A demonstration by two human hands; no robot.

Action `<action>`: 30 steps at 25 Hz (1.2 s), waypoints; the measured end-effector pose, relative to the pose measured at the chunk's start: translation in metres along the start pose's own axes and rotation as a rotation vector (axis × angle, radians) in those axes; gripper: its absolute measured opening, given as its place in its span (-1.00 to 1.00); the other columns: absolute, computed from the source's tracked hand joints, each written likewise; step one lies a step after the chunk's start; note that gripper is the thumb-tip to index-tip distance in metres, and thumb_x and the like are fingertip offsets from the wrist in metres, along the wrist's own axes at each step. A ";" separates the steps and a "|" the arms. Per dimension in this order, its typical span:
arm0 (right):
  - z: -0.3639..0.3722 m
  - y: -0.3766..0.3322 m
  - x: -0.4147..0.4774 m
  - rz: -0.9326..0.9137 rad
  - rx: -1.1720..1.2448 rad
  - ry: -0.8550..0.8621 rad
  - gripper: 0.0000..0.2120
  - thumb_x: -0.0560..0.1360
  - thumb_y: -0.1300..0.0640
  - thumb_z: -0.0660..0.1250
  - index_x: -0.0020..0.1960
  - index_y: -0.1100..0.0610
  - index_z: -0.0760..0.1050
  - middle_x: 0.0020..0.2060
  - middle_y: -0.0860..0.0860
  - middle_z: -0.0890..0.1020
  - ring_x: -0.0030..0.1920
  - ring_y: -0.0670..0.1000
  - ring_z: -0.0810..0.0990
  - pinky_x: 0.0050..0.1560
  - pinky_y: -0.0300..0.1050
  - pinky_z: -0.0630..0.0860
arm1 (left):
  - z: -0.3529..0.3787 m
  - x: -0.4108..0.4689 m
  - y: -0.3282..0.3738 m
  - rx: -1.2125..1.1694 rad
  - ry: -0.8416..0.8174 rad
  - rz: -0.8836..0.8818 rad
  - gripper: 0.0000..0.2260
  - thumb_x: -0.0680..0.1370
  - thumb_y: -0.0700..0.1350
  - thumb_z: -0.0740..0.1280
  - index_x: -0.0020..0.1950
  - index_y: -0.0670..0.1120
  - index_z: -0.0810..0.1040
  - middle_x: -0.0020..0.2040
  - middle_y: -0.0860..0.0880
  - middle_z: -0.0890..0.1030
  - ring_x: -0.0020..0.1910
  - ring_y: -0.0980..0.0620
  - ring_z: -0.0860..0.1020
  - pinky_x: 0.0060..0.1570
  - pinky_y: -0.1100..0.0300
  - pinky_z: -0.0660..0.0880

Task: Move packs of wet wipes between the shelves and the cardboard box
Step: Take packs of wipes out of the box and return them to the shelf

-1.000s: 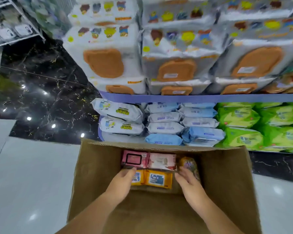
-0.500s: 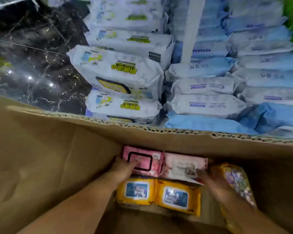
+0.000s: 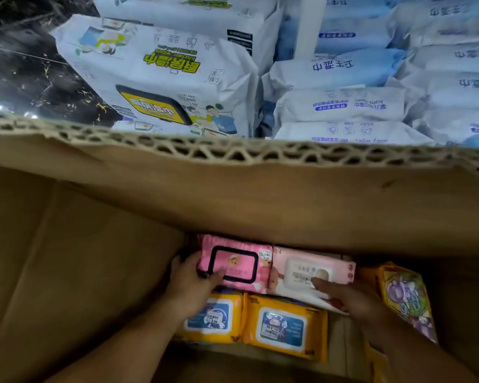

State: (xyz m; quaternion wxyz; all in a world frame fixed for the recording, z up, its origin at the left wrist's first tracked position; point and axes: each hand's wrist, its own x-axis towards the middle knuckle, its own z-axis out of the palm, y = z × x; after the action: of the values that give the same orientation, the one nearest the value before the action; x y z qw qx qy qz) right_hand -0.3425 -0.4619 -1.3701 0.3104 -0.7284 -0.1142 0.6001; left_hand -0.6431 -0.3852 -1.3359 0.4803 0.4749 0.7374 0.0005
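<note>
Deep in the cardboard box (image 3: 100,272) lie a bright pink wipes pack (image 3: 244,261) with a black-framed lid and a pale pink pack (image 3: 307,272) beside it. My left hand (image 3: 194,286) grips the bright pink pack at its left end, thumb on the lid. My right hand (image 3: 351,297) holds the pale pink pack at its near right edge, thumb on top. Two yellow packs (image 3: 282,327) lie nearer me, partly under my left hand. A yellow-and-purple pack (image 3: 407,297) stands on edge at the right.
Beyond the box's torn far rim (image 3: 233,153), shelves hold white packs with yellow lids (image 3: 161,78) on the left and white-blue packs (image 3: 343,106) on the right. Dark marbled floor (image 3: 20,78) shows at the upper left. The box walls close in on both sides.
The view has dropped closer into the box. My left hand closed round the bright pink pack's end; my right hand moved onto the pale pink pack.
</note>
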 end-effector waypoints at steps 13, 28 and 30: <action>-0.018 0.010 -0.017 -0.051 0.035 0.071 -0.55 0.29 0.17 0.62 0.15 0.14 0.64 -0.03 0.05 0.75 -0.14 0.00 0.76 -0.23 -0.18 0.62 | 0.007 -0.012 0.015 -0.604 -0.249 -0.231 -0.30 0.18 0.11 0.66 0.23 -0.10 0.55 0.02 -0.15 0.75 -0.08 -0.18 0.74 -0.09 -0.05 0.67; -0.050 -0.137 -0.316 -0.077 0.155 0.050 -0.57 0.30 0.11 0.64 0.13 0.10 0.62 -0.03 0.00 0.76 -0.02 0.06 0.75 0.04 0.03 0.65 | -0.167 -0.262 0.123 -0.576 -0.211 -0.075 -0.74 0.51 -0.04 0.48 0.18 -0.04 0.64 -0.01 0.00 0.76 0.00 0.06 0.71 0.14 0.08 0.57; -0.062 -0.178 -0.385 -0.101 0.173 0.025 -0.55 0.31 0.10 0.63 0.17 0.13 0.63 0.01 0.02 0.76 0.00 0.07 0.75 0.14 0.09 0.63 | -0.211 -0.320 0.154 -0.584 -0.232 -0.021 -0.68 0.48 -0.04 0.52 0.20 -0.05 0.63 0.03 -0.03 0.76 0.04 0.03 0.71 0.15 0.07 0.58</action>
State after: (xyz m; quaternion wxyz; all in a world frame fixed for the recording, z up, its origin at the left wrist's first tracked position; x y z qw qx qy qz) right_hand -0.3444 -0.5494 -0.9506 0.4034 -0.6997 -0.0949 0.5820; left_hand -0.6566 -0.4289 -0.9253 0.6773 0.3060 0.6512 0.1533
